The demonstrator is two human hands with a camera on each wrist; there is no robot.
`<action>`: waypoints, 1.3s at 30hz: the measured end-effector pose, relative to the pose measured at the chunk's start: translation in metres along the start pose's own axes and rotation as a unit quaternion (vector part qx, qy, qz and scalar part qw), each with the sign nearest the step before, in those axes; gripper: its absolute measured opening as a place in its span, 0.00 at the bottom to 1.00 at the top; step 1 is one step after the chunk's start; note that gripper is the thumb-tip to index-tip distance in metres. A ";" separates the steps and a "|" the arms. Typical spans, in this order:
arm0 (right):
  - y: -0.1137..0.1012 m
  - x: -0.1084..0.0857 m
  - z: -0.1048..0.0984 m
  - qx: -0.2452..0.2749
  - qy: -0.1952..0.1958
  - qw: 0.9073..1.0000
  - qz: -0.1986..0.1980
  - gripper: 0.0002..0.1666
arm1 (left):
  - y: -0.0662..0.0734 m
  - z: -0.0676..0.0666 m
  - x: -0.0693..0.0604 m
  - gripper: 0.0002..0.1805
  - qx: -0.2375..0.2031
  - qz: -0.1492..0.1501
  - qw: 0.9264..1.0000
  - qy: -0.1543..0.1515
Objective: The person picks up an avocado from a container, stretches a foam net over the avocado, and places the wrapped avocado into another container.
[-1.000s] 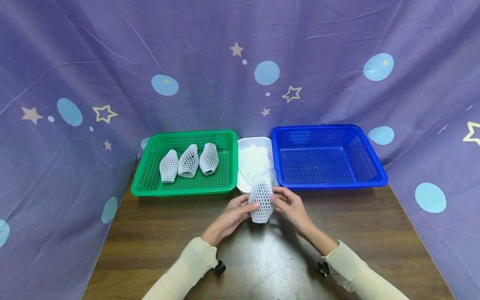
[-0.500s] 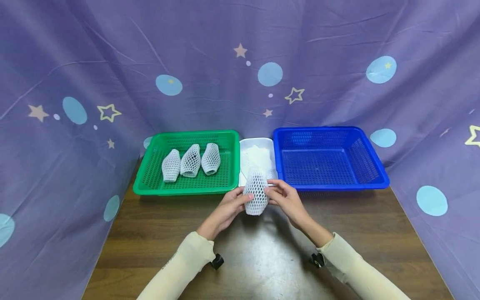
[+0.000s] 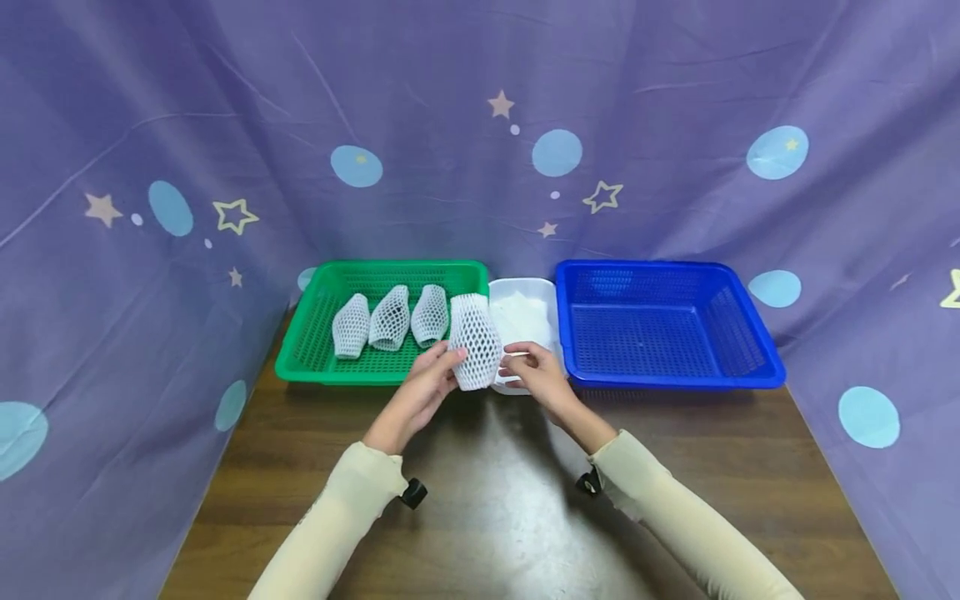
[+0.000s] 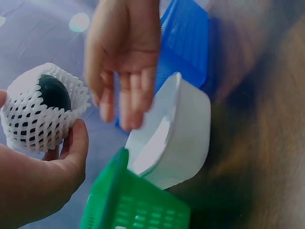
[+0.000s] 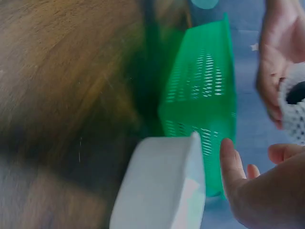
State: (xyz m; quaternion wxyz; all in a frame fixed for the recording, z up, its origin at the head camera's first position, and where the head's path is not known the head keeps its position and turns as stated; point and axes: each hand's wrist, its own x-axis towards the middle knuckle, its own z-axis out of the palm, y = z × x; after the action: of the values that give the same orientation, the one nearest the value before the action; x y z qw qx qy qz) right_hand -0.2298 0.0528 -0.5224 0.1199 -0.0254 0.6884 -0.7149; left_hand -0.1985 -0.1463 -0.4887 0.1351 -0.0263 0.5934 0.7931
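Note:
My left hand (image 3: 420, 392) grips a white foam net sleeve (image 3: 476, 343) over the green basket's front right corner. Through the sleeve's open end, the left wrist view shows a dark, smooth, rounded thing (image 4: 55, 93) inside; its kind is unclear. My right hand (image 3: 542, 377) is apart from the sleeve, a little to its right, with loosely bent fingers and nothing held. Three white netted bundles (image 3: 430, 315) lie side by side in the green basket (image 3: 360, 377). What is inside them is hidden by the mesh.
Between the two baskets stands a white plastic tub (image 3: 525, 287) with flat white foam nets (image 3: 521, 317) in it. On the right is a blue basket (image 3: 675, 382). The brown wooden table (image 3: 480, 517) extends in front, and a purple patterned curtain (image 3: 435, 200) hangs behind.
Both hands have moved left and forward, carrying the netted thing from before the white tub toward the green basket. My right hand has let go of the sleeve.

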 end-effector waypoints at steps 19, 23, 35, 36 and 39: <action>0.014 0.037 0.033 0.052 0.018 0.997 0.060 0.32 | 0.013 -0.019 -0.004 0.29 0.002 0.009 1.000 0.019; 0.016 0.040 0.035 0.075 0.014 0.995 0.068 0.33 | 0.021 -0.021 -0.003 0.30 -0.001 0.010 0.999 0.036; 0.022 0.037 0.037 0.095 0.015 0.994 0.051 0.33 | 0.060 -0.035 0.015 0.21 0.116 -0.057 0.990 0.050; 0.022 0.038 0.037 0.095 0.014 0.994 0.049 0.33 | 0.065 -0.037 0.017 0.20 0.131 -0.067 0.988 0.049; 0.023 0.038 0.037 0.096 0.015 0.994 0.046 0.33 | 0.080 -0.044 0.025 0.27 0.199 -0.096 0.975 0.023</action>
State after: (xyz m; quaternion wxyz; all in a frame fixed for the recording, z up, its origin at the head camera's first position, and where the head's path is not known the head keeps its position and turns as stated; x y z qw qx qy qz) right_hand -0.2563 0.0085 -0.5478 0.1440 0.0286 0.6184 -0.7720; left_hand -0.2475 -0.2044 -0.4320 0.1996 -0.0735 0.7370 0.6416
